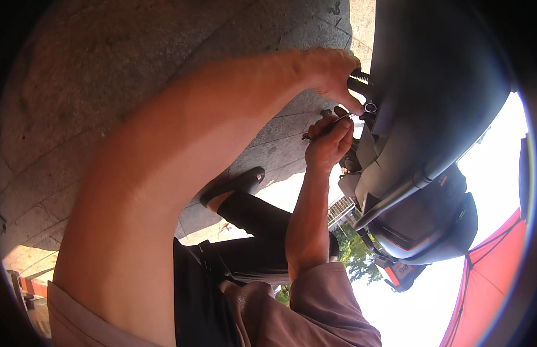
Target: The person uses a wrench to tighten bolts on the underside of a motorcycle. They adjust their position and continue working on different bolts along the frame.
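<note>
- Roughly toward 2 o'clock from centre, the right hand (329,144) is closed on a slim metal wrench (345,117).
- The wrench's ring end points outward to 2 o'clock, just beside the inner edge of a dark, curved vehicle panel (442,75); whether they touch, I cannot tell.
- At 1 o'clock, the left hand (336,72) reaches to the same edge, near a ridged metal piece (361,76); its fingertips are hidden, so I cannot tell whether it grips anything. Its thumb points to 5 o'clock, close by the ring end.
- Between 3 and 4 o'clock, a black case (424,214) lies beyond a curved bar (390,202).
- At 4 o'clock, a red canopy (494,272).
- Around 10 o'clock, shaded paving (106,75).
</note>
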`<action>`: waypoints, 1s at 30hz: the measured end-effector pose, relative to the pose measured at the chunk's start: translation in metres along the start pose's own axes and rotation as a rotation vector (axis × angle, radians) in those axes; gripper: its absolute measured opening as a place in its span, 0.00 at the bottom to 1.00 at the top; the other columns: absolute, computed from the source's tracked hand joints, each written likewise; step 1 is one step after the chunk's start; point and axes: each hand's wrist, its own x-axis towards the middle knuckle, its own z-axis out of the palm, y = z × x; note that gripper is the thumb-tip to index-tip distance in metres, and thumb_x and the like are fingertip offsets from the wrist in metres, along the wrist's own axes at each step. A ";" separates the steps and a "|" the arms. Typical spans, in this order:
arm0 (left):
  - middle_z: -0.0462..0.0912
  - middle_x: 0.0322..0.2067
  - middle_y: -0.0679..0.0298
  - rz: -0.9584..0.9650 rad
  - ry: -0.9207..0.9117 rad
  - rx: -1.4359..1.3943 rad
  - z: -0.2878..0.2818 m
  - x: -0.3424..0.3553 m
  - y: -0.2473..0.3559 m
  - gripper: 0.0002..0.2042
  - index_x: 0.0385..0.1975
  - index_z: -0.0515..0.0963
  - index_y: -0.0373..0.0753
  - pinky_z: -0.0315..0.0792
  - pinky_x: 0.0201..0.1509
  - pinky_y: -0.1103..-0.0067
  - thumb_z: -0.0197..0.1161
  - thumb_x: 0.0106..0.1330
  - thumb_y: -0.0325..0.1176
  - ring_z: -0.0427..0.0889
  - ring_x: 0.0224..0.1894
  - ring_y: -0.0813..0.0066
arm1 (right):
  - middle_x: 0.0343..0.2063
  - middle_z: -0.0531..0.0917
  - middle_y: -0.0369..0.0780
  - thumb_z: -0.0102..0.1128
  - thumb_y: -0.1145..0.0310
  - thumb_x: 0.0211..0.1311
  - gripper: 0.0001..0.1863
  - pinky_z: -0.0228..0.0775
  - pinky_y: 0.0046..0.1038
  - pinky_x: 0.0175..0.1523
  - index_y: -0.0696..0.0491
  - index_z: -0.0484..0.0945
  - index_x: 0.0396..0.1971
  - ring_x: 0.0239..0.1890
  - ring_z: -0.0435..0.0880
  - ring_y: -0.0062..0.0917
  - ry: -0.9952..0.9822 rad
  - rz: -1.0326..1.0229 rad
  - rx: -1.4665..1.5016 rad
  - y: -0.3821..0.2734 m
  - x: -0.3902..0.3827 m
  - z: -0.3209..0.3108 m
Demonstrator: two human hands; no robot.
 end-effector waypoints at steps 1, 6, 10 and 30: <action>0.77 0.45 0.49 -0.012 0.015 0.007 0.000 -0.001 0.001 0.34 0.46 0.75 0.32 0.72 0.54 0.68 0.69 0.47 0.56 0.77 0.51 0.53 | 0.16 0.69 0.36 0.35 0.53 0.75 0.24 0.59 0.20 0.19 0.63 0.69 0.44 0.14 0.65 0.18 0.017 -0.002 0.036 -0.001 0.001 0.002; 0.79 0.42 0.49 -0.022 0.076 0.007 0.004 0.001 0.005 0.34 0.40 0.76 0.32 0.73 0.51 0.67 0.69 0.47 0.59 0.79 0.48 0.54 | 0.22 0.74 0.33 0.43 0.53 0.73 0.16 0.60 0.25 0.23 0.50 0.70 0.42 0.19 0.67 0.19 0.077 0.098 0.297 -0.001 0.004 0.012; 0.79 0.39 0.50 -0.045 0.060 0.003 0.006 0.005 0.004 0.32 0.37 0.76 0.32 0.74 0.48 0.66 0.69 0.47 0.59 0.81 0.44 0.54 | 0.23 0.73 0.33 0.42 0.54 0.73 0.14 0.62 0.29 0.27 0.49 0.68 0.37 0.21 0.68 0.21 0.042 0.087 0.459 0.006 0.005 0.026; 0.80 0.36 0.52 -0.027 0.167 0.084 0.015 0.001 0.009 0.35 0.37 0.76 0.32 0.74 0.45 0.66 0.68 0.46 0.64 0.82 0.40 0.55 | 0.15 0.71 0.33 0.38 0.58 0.74 0.19 0.56 0.17 0.20 0.59 0.72 0.40 0.14 0.66 0.14 0.118 -0.132 -0.093 0.009 0.018 -0.011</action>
